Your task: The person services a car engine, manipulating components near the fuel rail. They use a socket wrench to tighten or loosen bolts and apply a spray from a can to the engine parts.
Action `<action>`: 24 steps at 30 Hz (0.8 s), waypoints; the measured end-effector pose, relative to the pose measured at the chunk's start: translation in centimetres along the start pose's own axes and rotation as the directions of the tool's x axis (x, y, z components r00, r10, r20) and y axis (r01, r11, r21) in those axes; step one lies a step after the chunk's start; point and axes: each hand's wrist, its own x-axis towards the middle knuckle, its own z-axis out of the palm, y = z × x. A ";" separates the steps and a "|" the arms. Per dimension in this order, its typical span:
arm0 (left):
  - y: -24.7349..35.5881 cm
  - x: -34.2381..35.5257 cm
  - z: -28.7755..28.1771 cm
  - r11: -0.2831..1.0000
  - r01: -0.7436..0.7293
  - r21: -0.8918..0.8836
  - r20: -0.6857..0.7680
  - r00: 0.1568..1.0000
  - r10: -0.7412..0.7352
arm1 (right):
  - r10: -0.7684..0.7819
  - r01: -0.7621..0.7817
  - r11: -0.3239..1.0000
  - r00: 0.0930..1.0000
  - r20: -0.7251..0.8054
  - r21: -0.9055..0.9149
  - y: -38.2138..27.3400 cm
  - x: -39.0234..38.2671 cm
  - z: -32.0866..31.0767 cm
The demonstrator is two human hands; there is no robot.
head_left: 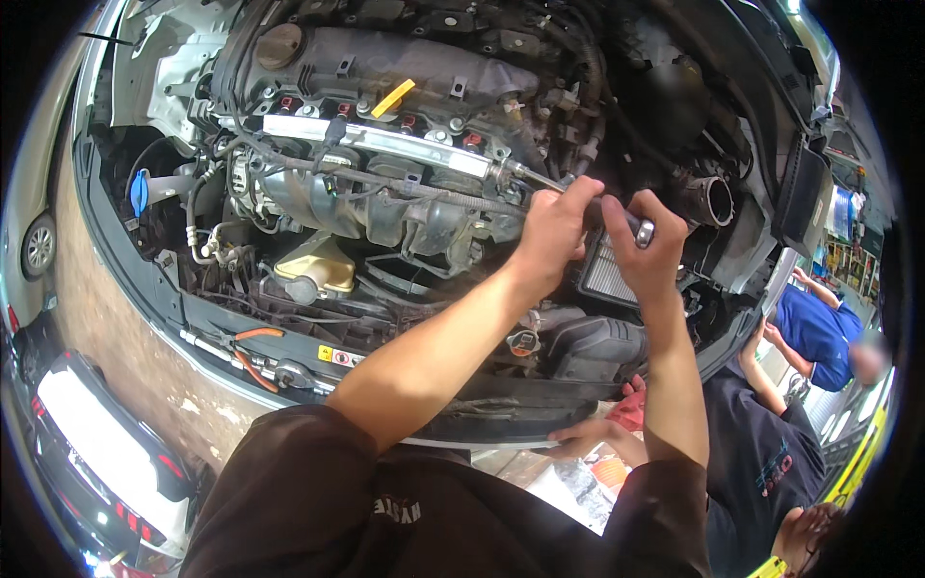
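Observation:
My left hand (pixel 557 231) is closed round a steel wrench tool (pixel 535 178) whose shaft reaches to the right end of the silver rail (pixel 376 135) along the engine. Just right of it, my right hand (pixel 647 246) grips the same tool, with a metal end (pixel 644 232) showing by the fingers. What sits at the tool's tip is too small to make out. Below my hands lies a pleated air filter (pixel 607 275) in its housing. A yellow dipstick handle (pixel 393 97) stands up from the engine behind the rail.
Orange-handled pliers (pixel 255 361) and other tools lie on the bay's front edge. An open round intake pipe (pixel 713 200) is at the right. A co-worker's hand (pixel 578 438) rests at the front edge; people in blue (pixel 809 328) and black (pixel 752 462) are on the right. Parked cars (pixel 106 453) stand left.

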 end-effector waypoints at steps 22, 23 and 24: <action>0.8 -3.7 -0.6 0.983 0.158 0.094 0.218 0.960 -0.175 | -0.091 0.044 0.973 0.975 -0.201 -0.225 -2.5 -4.0 -0.7; 0.1 -6.3 1.4 0.978 0.177 0.112 0.038 0.983 -0.182 | -0.092 0.044 0.975 0.973 -0.214 -0.216 -3.8 -5.4 -2.3; -0.5 -8.0 1.5 0.966 0.219 0.135 0.126 0.964 -0.236 | -0.088 0.030 0.973 0.964 -0.250 -0.227 -5.3 -6.8 -3.7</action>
